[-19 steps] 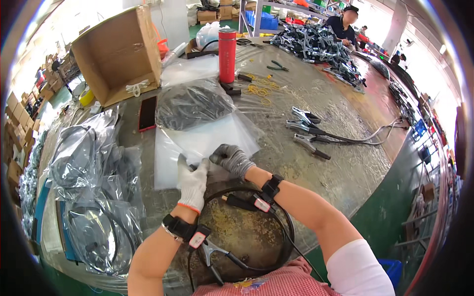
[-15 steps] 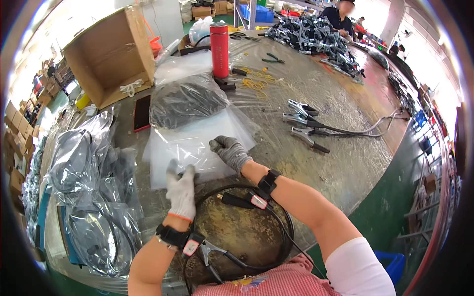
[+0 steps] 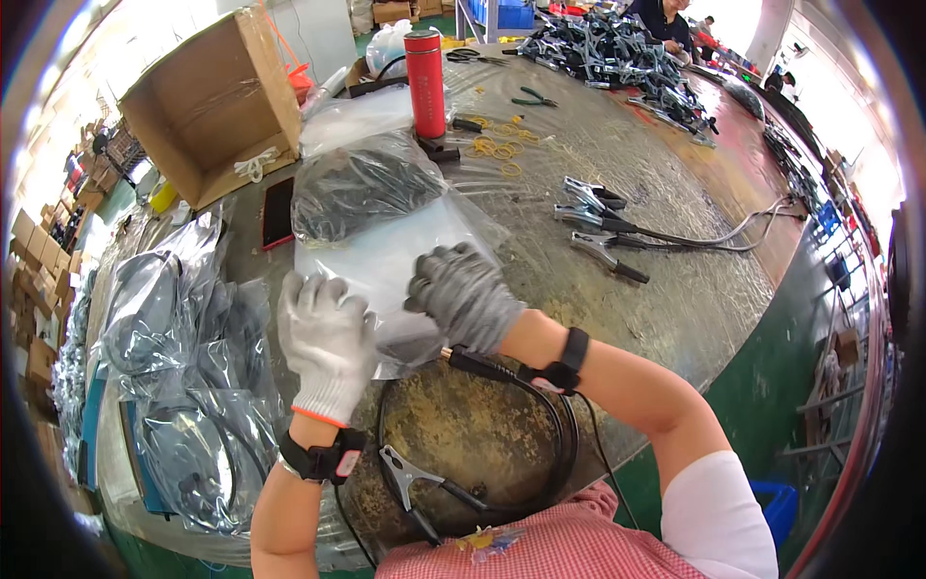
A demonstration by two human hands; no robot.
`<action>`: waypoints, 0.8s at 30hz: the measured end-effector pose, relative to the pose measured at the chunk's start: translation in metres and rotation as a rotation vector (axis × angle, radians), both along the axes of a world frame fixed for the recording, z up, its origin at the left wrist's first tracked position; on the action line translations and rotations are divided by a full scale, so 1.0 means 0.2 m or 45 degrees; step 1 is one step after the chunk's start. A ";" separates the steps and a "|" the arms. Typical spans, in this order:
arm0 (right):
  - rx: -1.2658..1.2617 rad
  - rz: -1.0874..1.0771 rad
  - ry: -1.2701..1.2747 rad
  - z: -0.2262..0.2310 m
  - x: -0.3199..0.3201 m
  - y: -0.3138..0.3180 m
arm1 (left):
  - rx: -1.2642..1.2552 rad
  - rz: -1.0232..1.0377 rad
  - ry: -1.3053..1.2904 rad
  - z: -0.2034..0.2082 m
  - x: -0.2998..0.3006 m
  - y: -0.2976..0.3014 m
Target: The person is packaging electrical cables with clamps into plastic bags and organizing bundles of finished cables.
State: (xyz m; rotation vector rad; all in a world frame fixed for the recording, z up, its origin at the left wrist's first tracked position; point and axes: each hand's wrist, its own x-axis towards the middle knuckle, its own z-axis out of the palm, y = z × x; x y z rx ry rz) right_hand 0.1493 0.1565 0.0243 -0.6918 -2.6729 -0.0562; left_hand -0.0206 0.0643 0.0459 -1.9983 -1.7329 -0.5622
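My left hand [image 3: 328, 338], in a white knit glove, is at the left side of a clear plastic bag [image 3: 405, 340], its fingers curled on the bag's edge. On the other side my right hand [image 3: 465, 297], in a grey striped glove, is closed on the bag's near edge. Between the hands the bag's near end bulges up. Under it lies a stack of clear bags [image 3: 386, 262]. Just below my hands is a coiled black cable [image 3: 564, 439] with a metal clamp [image 3: 410, 470] and a black plug [image 3: 475, 364] with a brass tip.
Bagged cables [image 3: 198, 454] pile up at left. Beyond the stack lie a bagged dark bundle [image 3: 367, 198], a phone [image 3: 278, 212], a red flask [image 3: 424, 87] and a cardboard box [image 3: 217, 111]. Clamps with cables [image 3: 603, 227] lie at right. A person [image 3: 664, 24] sits behind a clamp heap [image 3: 608, 63].
Both hands have come to the bag's near end, the left moving up and left. The bag's near end has lifted and bulged between them.
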 end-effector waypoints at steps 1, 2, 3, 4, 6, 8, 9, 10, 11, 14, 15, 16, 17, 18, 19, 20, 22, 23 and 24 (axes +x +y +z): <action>-0.067 -0.092 0.003 0.01 0.03 -0.01 | -0.037 0.052 -0.039 -0.04 -0.06 -0.02; -0.074 -0.084 0.003 0.03 0.05 -0.03 | -0.043 0.060 -0.038 -0.06 -0.09 -0.04; -0.123 -0.164 0.158 0.04 0.09 -0.03 | 0.020 0.066 -0.110 -0.07 -0.09 -0.04; -0.174 -0.243 0.313 0.05 0.11 -0.04 | 0.083 0.075 -0.179 -0.08 -0.09 -0.05; -0.086 -0.150 0.318 0.05 0.10 -0.12 | 0.083 0.044 -0.185 -0.10 -0.07 -0.06; 0.154 -0.090 0.185 0.02 0.10 -0.13 | 0.088 0.004 -0.188 -0.09 -0.07 -0.05; 0.148 -0.085 0.196 -0.05 0.12 -0.07 | 0.110 0.038 -0.148 -0.07 -0.10 -0.06; 0.056 -0.342 0.217 -0.12 0.18 0.02 | 0.135 0.055 -0.125 -0.06 -0.11 -0.07; -0.034 -0.593 0.241 -0.14 0.23 0.06 | 0.137 0.050 -0.128 -0.06 -0.12 -0.08; -0.309 -0.777 0.327 -0.11 0.29 0.03 | 0.348 0.278 -0.845 -0.24 -0.20 -0.12; -0.315 -0.784 0.318 -0.09 0.29 0.00 | 0.337 0.277 -0.851 -0.24 -0.18 -0.16; -0.624 -0.818 0.192 -0.05 0.26 -0.04 | -0.070 0.400 -1.755 -0.21 -0.18 -0.23; -0.932 -0.842 0.060 -0.05 0.23 -0.07 | -0.537 0.507 -2.634 -0.19 -0.17 -0.30; -0.990 -0.783 0.113 -0.08 0.23 -0.09 | -0.639 0.248 -2.698 -0.18 -0.17 -0.41; -0.986 -0.804 0.116 -0.13 0.24 -0.11 | -0.746 -0.023 -2.745 -0.18 -0.19 -0.51; -0.797 -0.645 0.086 -0.18 0.23 -0.14 | -0.673 -0.022 -2.818 -0.22 -0.22 -0.59; -0.609 -0.484 0.047 -0.24 0.19 -0.19 | -0.351 0.446 -2.982 -0.11 -0.11 -0.57; -0.666 -0.435 -0.018 -0.25 0.16 -0.21 | -0.360 0.442 -2.988 -0.15 -0.09 -0.55; -0.717 -0.389 -0.076 -0.25 0.17 -0.22 | -0.253 0.389 -2.949 -0.19 -0.07 -0.54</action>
